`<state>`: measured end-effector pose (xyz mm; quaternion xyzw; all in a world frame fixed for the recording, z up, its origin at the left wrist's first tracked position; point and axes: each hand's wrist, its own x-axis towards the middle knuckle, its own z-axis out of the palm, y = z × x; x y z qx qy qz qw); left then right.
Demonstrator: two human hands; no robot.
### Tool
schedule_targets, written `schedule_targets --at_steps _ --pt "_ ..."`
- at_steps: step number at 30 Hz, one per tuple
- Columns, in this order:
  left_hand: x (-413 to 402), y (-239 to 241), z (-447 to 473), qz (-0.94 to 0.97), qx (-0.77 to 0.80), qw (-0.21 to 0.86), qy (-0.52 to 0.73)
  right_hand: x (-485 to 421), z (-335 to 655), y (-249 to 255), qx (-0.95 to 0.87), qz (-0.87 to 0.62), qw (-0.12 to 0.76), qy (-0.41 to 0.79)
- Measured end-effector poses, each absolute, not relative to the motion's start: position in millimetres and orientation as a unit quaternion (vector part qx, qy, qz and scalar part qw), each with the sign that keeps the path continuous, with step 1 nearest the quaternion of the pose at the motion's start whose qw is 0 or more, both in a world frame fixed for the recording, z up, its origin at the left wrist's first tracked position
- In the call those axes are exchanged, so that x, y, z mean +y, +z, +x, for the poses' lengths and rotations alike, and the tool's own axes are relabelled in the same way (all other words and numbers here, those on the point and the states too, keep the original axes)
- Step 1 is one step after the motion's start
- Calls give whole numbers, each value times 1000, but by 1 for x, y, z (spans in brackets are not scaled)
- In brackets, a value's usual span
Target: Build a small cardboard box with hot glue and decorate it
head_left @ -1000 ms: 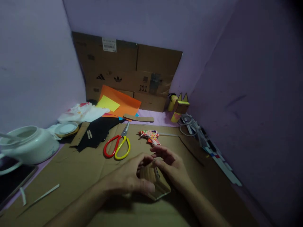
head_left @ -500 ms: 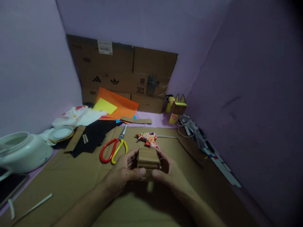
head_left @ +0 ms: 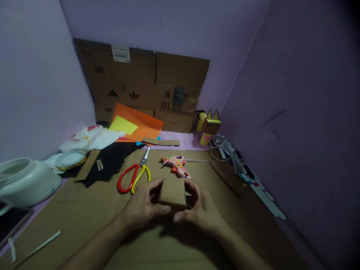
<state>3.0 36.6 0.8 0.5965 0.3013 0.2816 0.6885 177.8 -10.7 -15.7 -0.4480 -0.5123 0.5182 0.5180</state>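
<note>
Gripping the box [head_left: 173,194] from both sides, the left hand [head_left: 147,206] and right hand [head_left: 200,209] keep it over the cardboard mat [head_left: 92,221], its underside and some fingers hidden. Farther out lie the scissors [head_left: 134,175], one yellow handle partly covered by the left hand, and the glue gun [head_left: 174,162]; the pot [head_left: 33,182] is cut off at left, the clutter [head_left: 253,183] at right hard to make out. Beyond, a panel [head_left: 135,77] stands against the dim purple wall [head_left: 168,26].

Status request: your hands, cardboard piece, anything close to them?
Left hand and right hand: holding small boxy brown cardboard piece. Piece over flat brown cardboard sheet. Just beyond: red-and-yellow-handled scissors, flower-patterned glue gun.
</note>
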Motion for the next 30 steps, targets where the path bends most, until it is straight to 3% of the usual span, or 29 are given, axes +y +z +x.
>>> schedule_targets --at_steps 7,11,16,25,30 --pt "32 1 10 561 297 687 354 -8 179 -19 -461 -348 559 595" --pt "29 0 6 638 248 637 353 -11 180 -19 -472 -366 554 580" --pt "30 2 3 589 256 695 323 -15 177 -16 -500 -384 563 534" --pt "21 7 4 718 338 519 317 -22 175 -15 -504 -417 542 528" --pt "27 9 4 694 331 554 320 -17 174 -13 -498 -395 544 547"
